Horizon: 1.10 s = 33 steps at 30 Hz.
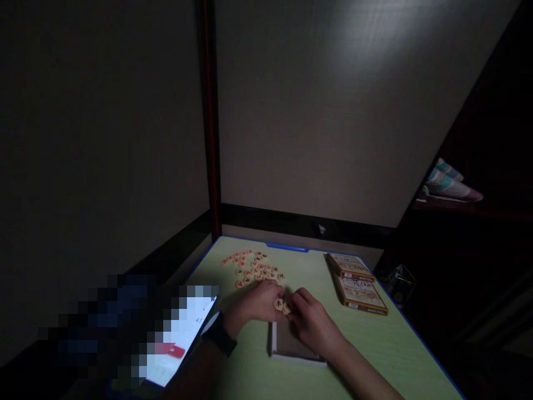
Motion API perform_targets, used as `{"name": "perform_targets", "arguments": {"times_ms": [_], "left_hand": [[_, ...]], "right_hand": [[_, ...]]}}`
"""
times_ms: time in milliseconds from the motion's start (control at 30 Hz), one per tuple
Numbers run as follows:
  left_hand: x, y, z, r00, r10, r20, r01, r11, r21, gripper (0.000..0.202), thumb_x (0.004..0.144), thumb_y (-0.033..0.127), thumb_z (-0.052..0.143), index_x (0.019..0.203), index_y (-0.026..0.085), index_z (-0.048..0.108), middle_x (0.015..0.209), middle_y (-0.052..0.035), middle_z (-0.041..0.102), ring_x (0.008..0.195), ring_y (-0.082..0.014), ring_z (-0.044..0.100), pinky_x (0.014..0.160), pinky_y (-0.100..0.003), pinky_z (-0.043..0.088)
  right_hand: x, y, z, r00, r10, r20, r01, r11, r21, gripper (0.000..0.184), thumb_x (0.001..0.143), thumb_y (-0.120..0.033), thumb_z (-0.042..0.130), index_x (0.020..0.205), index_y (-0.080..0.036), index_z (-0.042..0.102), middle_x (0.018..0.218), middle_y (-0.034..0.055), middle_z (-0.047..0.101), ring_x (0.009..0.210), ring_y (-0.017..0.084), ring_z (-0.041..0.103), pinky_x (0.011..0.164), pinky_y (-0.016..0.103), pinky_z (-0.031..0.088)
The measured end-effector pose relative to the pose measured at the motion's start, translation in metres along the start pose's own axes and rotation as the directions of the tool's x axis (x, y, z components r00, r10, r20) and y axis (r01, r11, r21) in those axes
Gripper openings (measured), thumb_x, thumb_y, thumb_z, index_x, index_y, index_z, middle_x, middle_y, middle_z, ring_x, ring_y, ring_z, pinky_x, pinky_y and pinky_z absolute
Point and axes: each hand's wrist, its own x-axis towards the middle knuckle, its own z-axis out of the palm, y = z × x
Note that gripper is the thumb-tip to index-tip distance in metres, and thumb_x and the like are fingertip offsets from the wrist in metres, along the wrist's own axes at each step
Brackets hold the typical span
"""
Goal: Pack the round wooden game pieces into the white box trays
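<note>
My left hand (257,304) and my right hand (313,318) meet over the middle of a pale green table (375,344). The left fingers pinch one round disc piece (278,304) with a dark mark, and the right fingers pinch a second round disc piece (287,308) right beside it. Both are held just above the far end of a small grey-brown box (291,344) with a white rim. A loose cluster of several similar discs (252,268) with red and dark marks lies on the table behind my left hand. A dark watch sits on my left wrist.
Two flat orange-edged game boxes (356,280) lie at the table's right side. A lit screen (183,339) glows at the left edge, partly blurred out. A dark post (210,122) rises behind the table. Folded cloths (452,186) rest on a shelf at right. The room is dim.
</note>
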Motion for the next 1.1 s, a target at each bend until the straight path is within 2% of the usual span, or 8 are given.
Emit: {"name": "perform_targets", "arguments": {"times_ms": [133, 467, 800, 1100], "left_hand": [[0.002, -0.005, 0.005, 0.999, 0.044, -0.006, -0.044, 0.999, 0.015, 0.016, 0.070, 0.028, 0.067, 0.082, 0.018, 0.069, 0.088, -0.0072, 0.071, 0.087, -0.0225, 0.064, 0.078, -0.027, 0.048], [-0.003, 0.002, -0.003, 1.000, -0.007, 0.005, 0.007, 1.000, 0.001, 0.017, 0.068, 0.025, 0.068, 0.084, 0.019, 0.070, 0.091, -0.0049, 0.072, 0.087, -0.0208, 0.064, 0.078, -0.026, 0.048], [0.001, -0.009, 0.008, 0.999, 0.032, -0.029, -0.032, 0.999, 0.003, 0.018, 0.071, 0.028, 0.067, 0.086, 0.019, 0.069, 0.093, -0.0059, 0.071, 0.088, -0.0209, 0.064, 0.077, -0.025, 0.048], [0.000, -0.004, 0.003, 1.000, 0.012, -0.007, -0.012, 1.000, -0.020, 0.020, 0.070, 0.027, 0.070, 0.088, 0.018, 0.070, 0.096, -0.0067, 0.070, 0.091, -0.0214, 0.063, 0.080, -0.026, 0.048]], "right_hand": [[0.000, 0.000, -0.001, 1.000, -0.010, -0.005, 0.010, 1.000, 0.004, 0.029, 0.074, 0.005, 0.053, 0.091, -0.018, 0.058, 0.096, 0.0058, 0.059, 0.086, 0.019, 0.060, 0.075, 0.029, 0.045], [0.000, 0.000, -0.004, 1.000, -0.015, -0.011, 0.015, 1.000, 0.003, 0.030, 0.072, 0.005, 0.051, 0.089, -0.019, 0.058, 0.094, 0.0057, 0.060, 0.084, 0.019, 0.060, 0.074, 0.028, 0.046], [0.001, 0.002, -0.003, 1.000, -0.007, -0.012, 0.007, 1.000, -0.001, 0.030, 0.073, 0.006, 0.051, 0.088, -0.019, 0.059, 0.093, 0.0052, 0.060, 0.083, 0.019, 0.060, 0.073, 0.028, 0.045], [0.001, 0.005, -0.001, 0.999, -0.015, -0.046, 0.017, 0.999, 0.028, 0.029, 0.072, 0.005, 0.051, 0.086, -0.019, 0.056, 0.088, 0.0036, 0.059, 0.079, 0.017, 0.058, 0.070, 0.026, 0.043]]}}
